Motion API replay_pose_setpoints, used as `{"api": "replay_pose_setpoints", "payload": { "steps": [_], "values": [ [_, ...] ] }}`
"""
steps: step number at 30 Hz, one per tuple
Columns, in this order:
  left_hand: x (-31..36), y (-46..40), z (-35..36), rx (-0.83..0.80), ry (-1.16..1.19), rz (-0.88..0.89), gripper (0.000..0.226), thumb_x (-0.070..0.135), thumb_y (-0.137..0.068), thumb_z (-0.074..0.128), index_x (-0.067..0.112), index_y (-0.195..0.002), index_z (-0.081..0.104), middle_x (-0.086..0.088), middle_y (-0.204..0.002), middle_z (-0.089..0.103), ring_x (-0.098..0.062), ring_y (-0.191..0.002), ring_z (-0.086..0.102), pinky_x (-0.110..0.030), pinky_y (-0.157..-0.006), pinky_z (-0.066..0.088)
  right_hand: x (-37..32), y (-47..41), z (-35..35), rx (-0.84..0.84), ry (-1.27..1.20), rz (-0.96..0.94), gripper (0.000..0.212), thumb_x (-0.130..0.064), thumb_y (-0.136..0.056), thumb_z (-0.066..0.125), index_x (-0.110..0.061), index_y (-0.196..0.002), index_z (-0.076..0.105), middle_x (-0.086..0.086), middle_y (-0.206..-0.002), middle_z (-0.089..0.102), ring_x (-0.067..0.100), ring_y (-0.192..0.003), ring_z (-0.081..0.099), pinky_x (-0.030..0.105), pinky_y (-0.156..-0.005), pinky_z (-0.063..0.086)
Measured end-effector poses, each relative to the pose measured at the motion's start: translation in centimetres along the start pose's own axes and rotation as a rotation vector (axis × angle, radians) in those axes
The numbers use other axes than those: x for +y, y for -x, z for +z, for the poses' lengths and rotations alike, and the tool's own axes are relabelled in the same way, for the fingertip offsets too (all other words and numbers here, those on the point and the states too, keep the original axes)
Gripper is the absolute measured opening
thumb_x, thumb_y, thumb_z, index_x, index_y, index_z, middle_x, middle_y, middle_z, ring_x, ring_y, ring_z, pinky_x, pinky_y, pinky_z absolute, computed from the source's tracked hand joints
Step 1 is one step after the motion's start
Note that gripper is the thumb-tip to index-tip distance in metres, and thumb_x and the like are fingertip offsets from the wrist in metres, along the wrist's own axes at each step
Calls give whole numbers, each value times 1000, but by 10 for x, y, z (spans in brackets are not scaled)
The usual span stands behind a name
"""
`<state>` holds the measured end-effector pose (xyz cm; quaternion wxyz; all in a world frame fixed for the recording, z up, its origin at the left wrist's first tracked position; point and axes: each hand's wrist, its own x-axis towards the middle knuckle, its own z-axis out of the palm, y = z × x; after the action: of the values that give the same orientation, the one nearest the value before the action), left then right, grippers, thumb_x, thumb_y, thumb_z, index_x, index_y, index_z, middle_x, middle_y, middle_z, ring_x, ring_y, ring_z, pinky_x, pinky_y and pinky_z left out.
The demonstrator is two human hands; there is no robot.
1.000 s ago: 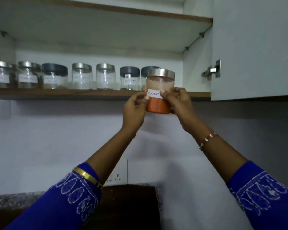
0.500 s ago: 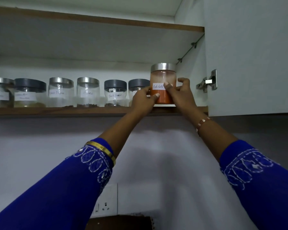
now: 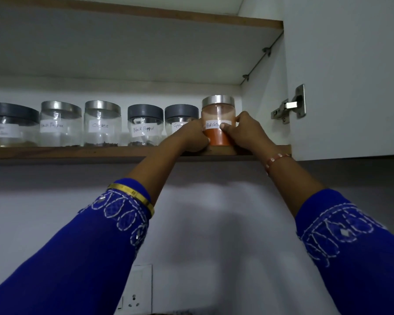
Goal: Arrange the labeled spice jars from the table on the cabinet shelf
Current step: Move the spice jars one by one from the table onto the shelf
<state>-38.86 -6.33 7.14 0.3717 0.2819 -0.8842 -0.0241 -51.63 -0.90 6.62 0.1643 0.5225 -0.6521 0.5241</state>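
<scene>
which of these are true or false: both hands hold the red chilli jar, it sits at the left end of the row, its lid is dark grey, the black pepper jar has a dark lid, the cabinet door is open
1. Both hands hold the red chilli jar. True: the left hand and right hand grip the red chilli jar from either side.
2. It sits at the left end of the row. False: it is at the right end, beside the cabinet's side wall.
3. Its lid is dark grey. False: its lid is shiny silver metal.
4. The black pepper jar has a dark lid. True: the black pepper jar has a dark grey lid.
5. The cabinet door is open. True: the cabinet door stands open on its hinge.
</scene>
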Motion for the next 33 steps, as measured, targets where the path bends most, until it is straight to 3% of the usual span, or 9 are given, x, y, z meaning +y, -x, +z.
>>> {"api": "replay_pose_setpoints", "payload": {
  "steps": [2,5,12,16,20,24,26,28,33],
  "values": [
    [1,-4,-1,-46,-17,-12,45,3,-88,47,7,-132,40,-16,-129,54,-29,-118,51,-28,-89,38,2,-9,-1,-30,40,40,36,-36,-89,57,-3,-104,53,18,-105,60,32,-113,54,24,-67,35],
    [2,-6,-2,-92,-44,-16,42,3,-90,43,4,-132,40,-18,-131,52,-30,-120,48,-29,-89,37,3,-17,0,-25,57,81,48,-33,-87,61,4,-117,51,21,-120,59,32,-111,56,26,-70,34],
    [-4,-8,1,-29,-83,-29,36,4,-87,43,-2,-121,53,-20,-123,56,-30,-112,54,-37,-95,45,3,-5,8,40,216,19,38,-20,-86,63,5,-113,54,21,-118,61,32,-110,57,26,-73,36],
    [-1,2,8,95,-117,-24,35,3,-87,44,1,-119,58,-20,-122,57,-32,-112,54,-31,-86,42,-2,18,12,120,326,-44,29,-16,-94,49,6,-111,57,22,-115,62,33,-106,58,32,-85,44],
    [0,26,20,297,-216,-1,38,8,-86,47,11,-123,54,-14,-115,64,-30,-106,58,-33,-80,43,1,46,15,122,472,-173,32,-17,-94,49,4,-117,56,22,-116,63,34,-106,58,35,-90,44],
    [-6,60,28,448,-274,147,28,14,-90,41,10,-109,62,-14,-100,69,-29,-92,61,-33,-82,42,9,76,17,119,420,-234,35,-21,-97,41,0,-122,54,20,-126,58,32,-123,47,37,-104,35],
    [-10,75,28,414,-247,203,26,11,-88,43,10,-107,61,-11,-103,67,-26,-97,58,-35,-93,39,12,92,19,99,419,-247,40,-21,-99,37,-4,-135,42,18,-143,42,32,-135,35,39,-113,26],
    [-12,94,28,370,-169,211,33,8,-89,43,8,-119,55,-12,-118,61,-26,-113,51,-41,-107,32,11,111,22,88,385,-244,44,-21,-99,36,-6,-141,35,16,-151,31,30,-141,26,41,-117,18],
    [-25,155,30,329,-61,137,40,8,-94,38,8,-133,45,-11,-144,43,-24,-139,29,-38,-117,8,-3,168,43,63,331,-334,43,-17,-98,38,-1,-138,40,18,-149,34,30,-142,26,38,-118,14]
  ]
}}
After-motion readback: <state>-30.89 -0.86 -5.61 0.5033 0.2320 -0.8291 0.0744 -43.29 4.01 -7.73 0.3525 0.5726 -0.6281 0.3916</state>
